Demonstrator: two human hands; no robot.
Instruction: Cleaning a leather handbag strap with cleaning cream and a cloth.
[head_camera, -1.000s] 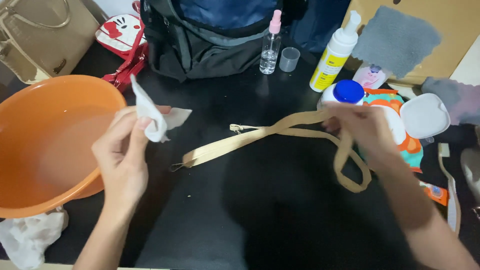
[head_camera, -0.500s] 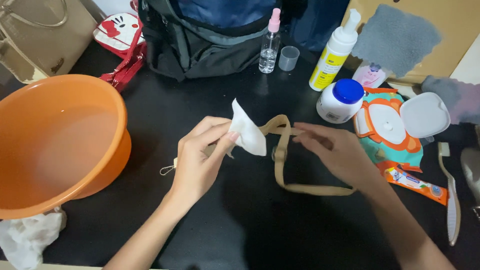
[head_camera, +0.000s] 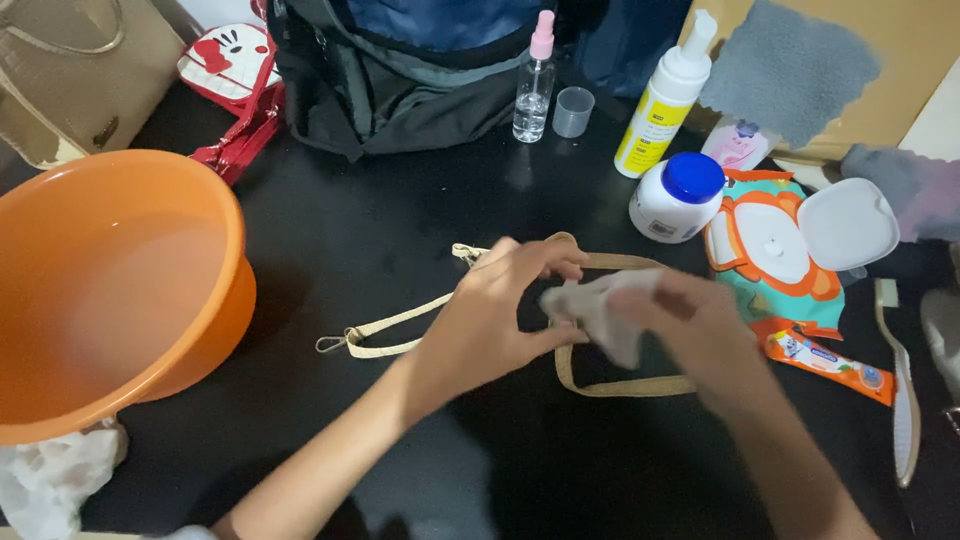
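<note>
Your left hand (head_camera: 490, 320) and right hand (head_camera: 690, 325) meet over the tan strap (head_camera: 620, 385) on the black table (head_camera: 400, 230), fingers of both pinching a pale wipe (head_camera: 590, 305) between them. Just right of your hands lie a teal-and-orange wipes pack (head_camera: 775, 250) with its white lid flipped open and an orange tube (head_camera: 825, 360); behind them stand a white blue-capped jar (head_camera: 675, 195) and a yellow-labelled pump bottle (head_camera: 660, 105).

Meeting now over the middle of the tan strap (head_camera: 620, 385), where a second ago held wide apart. Left hand (head_camera: 495, 320) no longer raised beside the orange basin, now sitting low and touching the strap near its clasp end. White wipe (head_camera: 600, 310) no longer sticking up from the left fingers, now lying bunched between both hands. Right hand (head_camera: 690, 325) having come in from the blue-capped jar's side, now blurring against the wipe. Strap no longer stretching taut across, now lying slack in a loop on the dark table.
</note>
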